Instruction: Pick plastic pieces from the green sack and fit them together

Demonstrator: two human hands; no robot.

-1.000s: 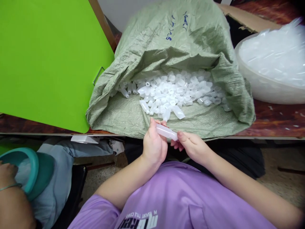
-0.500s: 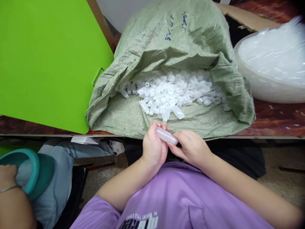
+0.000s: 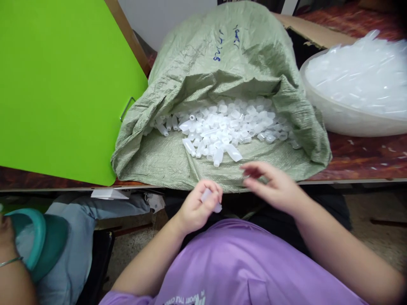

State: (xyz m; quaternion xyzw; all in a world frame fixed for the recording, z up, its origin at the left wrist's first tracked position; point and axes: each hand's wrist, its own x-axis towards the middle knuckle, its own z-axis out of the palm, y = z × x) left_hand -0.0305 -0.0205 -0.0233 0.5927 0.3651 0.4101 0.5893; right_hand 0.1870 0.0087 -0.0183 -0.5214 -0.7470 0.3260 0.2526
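Observation:
My left hand (image 3: pixel 199 206) is closed around a small translucent white plastic tube (image 3: pixel 207 195), just below the front edge of the sack. Part of the tube is hidden by my fingers. To its right my right hand (image 3: pixel 276 186) hovers with thumb and fingers apart, and nothing shows between them. Beyond both hands lies a green woven sack (image 3: pixel 152 163) with its mouth turned toward me. A heap of white plastic tubes (image 3: pixel 222 127) with narrow necks spills onto its inner side.
A bright green board (image 3: pixel 63 93) with a wire handle stands at left. On the right is a bowl (image 3: pixel 359 123) heaped with white plastic pieces, beside a cardboard box (image 3: pixel 318 31). At lower left, another person's hand (image 3: pixel 6 241) is at a teal bucket (image 3: pixel 52 243).
My right hand has let go of the tube and moved right, its fingers opening. My left hand has drawn slightly left and down, closing around the tube. The view has shifted slightly.

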